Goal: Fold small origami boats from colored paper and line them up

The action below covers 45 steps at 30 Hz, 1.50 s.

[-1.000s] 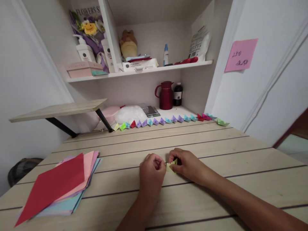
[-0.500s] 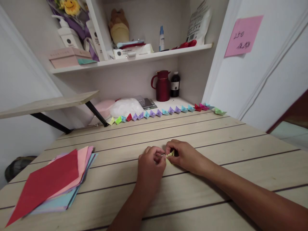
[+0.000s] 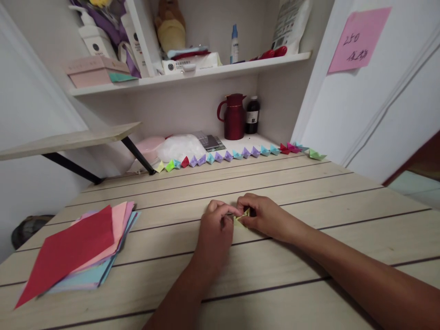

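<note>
A small pale yellow-green folded paper piece [image 3: 241, 218] lies on the wooden table [image 3: 309, 192], pinched between both my hands. My left hand [image 3: 216, 229] is closed, its fingertips pressed on the piece's left end. My right hand [image 3: 263, 215] is closed on the right end, covering most of the paper. A stack of coloured paper sheets [image 3: 77, 250], red on top, lies at my left. A row of several small folded paper boats [image 3: 237, 155] in many colours lines the table's far edge.
A raised wooden shelf board [image 3: 68, 140] on black brackets juts over the far left. The alcove behind holds a dark red jug [image 3: 233, 117], a dark bottle [image 3: 252, 121] and a white bag [image 3: 180, 147]. A pink note [image 3: 359, 40] sticks on the right wall.
Both hands stay pinched on the folded piece and have shifted slightly away from me. The view has tilted down a little.
</note>
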Tool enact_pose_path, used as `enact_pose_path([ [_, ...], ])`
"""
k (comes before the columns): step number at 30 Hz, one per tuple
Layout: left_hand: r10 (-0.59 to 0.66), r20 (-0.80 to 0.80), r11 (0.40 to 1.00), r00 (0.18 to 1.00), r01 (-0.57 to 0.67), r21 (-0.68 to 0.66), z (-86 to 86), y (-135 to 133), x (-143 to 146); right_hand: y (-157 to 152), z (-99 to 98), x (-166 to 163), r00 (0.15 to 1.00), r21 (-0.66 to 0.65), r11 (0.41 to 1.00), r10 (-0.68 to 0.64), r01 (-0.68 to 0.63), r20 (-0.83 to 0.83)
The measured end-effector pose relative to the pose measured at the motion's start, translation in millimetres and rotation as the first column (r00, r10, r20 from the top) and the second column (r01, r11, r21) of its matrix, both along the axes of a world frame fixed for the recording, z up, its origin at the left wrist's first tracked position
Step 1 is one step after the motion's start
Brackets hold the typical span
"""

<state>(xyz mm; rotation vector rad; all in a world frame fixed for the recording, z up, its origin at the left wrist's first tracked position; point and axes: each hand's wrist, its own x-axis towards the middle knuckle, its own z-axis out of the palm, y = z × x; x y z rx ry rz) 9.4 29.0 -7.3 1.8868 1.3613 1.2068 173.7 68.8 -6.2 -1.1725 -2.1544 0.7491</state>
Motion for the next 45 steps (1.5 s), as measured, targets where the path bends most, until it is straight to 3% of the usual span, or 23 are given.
enact_pose_path([
  [9, 0.04, -0.197, 0.999, 0.98, -0.041, -0.004, -3.3, 1, 2, 1, 0.4, 1, 1.0, 0.027, 1.0, 0.001, -0.002, 0.019],
  [17, 0.055, -0.446, 0.998, 0.893, -0.033, 0.057, -9.5, 0, 4, -1, 1.8, 1, 0.999, 0.032, 0.999, -0.016, 0.015, 0.034],
  [24, 0.029, -0.389, 0.998, 0.921, -0.048, -0.038, -1.9, -2, 5, -1, 1.2, 1, 0.998, 0.024, 1.0, -0.008, 0.007, 0.054],
  [36, 0.099, -0.405, 0.995, 0.909, -0.09, 0.044, -10.4, 2, 7, -5, 8.9, 8, 0.997, -0.118, 0.99, 0.074, -0.075, -0.009],
  [45, 0.128, -0.408, 0.992, 0.904, -0.115, 0.057, -13.4, 3, 7, -8, 13.3, 6, 0.994, -0.12, 0.987, 0.111, -0.106, 0.027],
])
